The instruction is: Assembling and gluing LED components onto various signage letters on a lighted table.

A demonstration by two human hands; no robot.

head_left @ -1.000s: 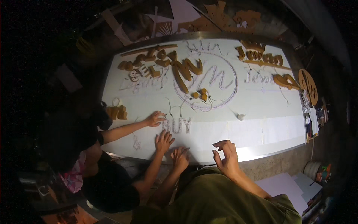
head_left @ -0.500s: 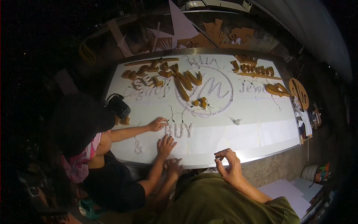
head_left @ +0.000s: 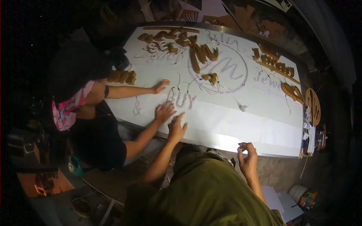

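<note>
My left hand point(head_left: 177, 130) is at the near edge of the white table point(head_left: 211, 130), fingers stretched out and spread, with nothing visible in it. It lies just beside a co-worker's hand point(head_left: 164, 112). Three outlined letters point(head_left: 181, 100), made of clear-looking strips with thin wires, lie just beyond. Over the table's near edge, further right, my right hand point(head_left: 248, 156) has its fingers curled toward the thumb in a pinch. Anything between those fingertips is too small to make out. The co-worker's other hand point(head_left: 161, 86) rests left of the outlined letters.
Gold letters point(head_left: 277, 64) and a large gold script letter point(head_left: 203, 56) lie toward the far side. A circular outline point(head_left: 246, 75) surrounds another script letter. A small white object point(head_left: 243, 108) sits mid-table. The co-worker point(head_left: 81, 71) stands close at my left.
My left hand has come up from below the table edge to beside the co-worker's hand. My right hand stays curled near the edge. The whole view has shifted and tilted.
</note>
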